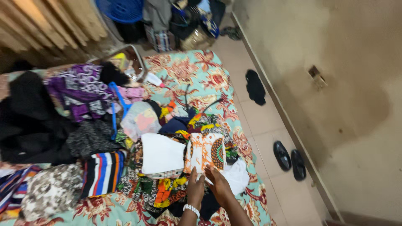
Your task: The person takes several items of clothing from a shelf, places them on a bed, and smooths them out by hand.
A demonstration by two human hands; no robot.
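My left hand [195,187], with a white bead bracelet on its wrist, rests on the near edge of a folded orange-and-white patterned cloth [206,151] on the bed. Beside it, my right hand [218,181] touches the same cloth's lower right corner, fingers spread. A folded white cloth [161,155] lies just left of the patterned one. A loose white garment [237,175] sits under and to the right of my right hand. All rest on a heap of colourful print fabrics [161,190].
The bed, with its floral teal sheet [197,71], holds piles of clothes: black garments [29,125], a purple print [79,90], a striped fold [102,171], a blue hanger [115,104]. A pair of black shoes [289,159] and a dark cloth [254,86] lie on the tiled floor by the wall.
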